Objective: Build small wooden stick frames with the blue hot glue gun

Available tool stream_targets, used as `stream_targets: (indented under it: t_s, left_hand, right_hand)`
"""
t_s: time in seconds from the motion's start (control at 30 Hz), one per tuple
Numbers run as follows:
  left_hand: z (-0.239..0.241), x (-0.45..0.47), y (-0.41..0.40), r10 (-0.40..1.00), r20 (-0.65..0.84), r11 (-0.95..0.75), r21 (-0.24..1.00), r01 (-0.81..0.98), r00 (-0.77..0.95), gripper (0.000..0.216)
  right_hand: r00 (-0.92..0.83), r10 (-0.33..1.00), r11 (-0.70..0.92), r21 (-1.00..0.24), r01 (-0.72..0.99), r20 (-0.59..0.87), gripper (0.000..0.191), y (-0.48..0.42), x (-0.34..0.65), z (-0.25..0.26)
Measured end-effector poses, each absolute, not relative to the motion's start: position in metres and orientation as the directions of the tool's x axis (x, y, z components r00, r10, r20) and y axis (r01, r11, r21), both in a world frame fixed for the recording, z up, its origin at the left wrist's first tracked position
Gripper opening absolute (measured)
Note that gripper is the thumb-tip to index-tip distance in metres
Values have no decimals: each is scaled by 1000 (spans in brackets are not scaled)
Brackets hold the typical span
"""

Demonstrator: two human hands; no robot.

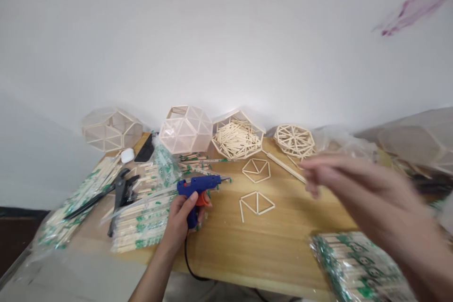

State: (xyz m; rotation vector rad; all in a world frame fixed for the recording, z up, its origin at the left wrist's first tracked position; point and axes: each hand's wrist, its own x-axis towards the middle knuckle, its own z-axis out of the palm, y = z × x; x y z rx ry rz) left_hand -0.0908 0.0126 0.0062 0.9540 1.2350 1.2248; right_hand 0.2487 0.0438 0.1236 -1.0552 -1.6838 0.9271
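Observation:
My left hand point(181, 212) is wrapped round a blue glue gun point(200, 183) with an orange trigger, its nozzle pointing right. A clear glue stick point(141, 204) trails from its back end. My right hand point(329, 177) is raised over the right of the table, its fingers drawn in but smeared by motion; whether it holds anything is unclear. Between the hands lies a small frame of wooden sticks point(257, 204), with one stick hanging off its left corner. Behind it sits a pentagon of sticks point(256, 171) with inner struts. A few long sticks point(285, 166) lie near my right fingertips.
Along the wall stand faceted stick-framed shells point(186, 130), one point(238, 139) filled with short sticks, and a bare stick lattice point(294, 140). Bagged sticks point(141, 226), black-handled pliers point(120, 193) and a white case point(127, 155) occupy the left. Another bag of sticks point(361, 264) lies front right.

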Motion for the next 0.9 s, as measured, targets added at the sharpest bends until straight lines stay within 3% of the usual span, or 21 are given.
stream_targets:
  t_s: [0.13,0.2,0.27,0.53,0.9]
  left_hand:
    - [20,-86,17,985,-172,168,979,-113,-29,60]
    - [25,-83,19,988,-152,151,985,-83,-7,59]
    - [27,-80,22,991,-134,134,989,-60,4,58]
    - [19,-72,26,989,-145,144,988,-63,-5,59]
    - [1,-82,18,992,-117,114,991,70,41,58]
  right_hand:
    - [-310,948,123,-983,136,75,33,78,209,69]
    - [-329,944,20,-1000,-5,20,41,83,199,39]
    - [-357,934,-32,-999,-40,-15,46,84,195,17]
    - [-354,935,81,-983,163,19,41,81,199,10]
    - [-408,912,-31,-999,39,-45,32,71,194,16]
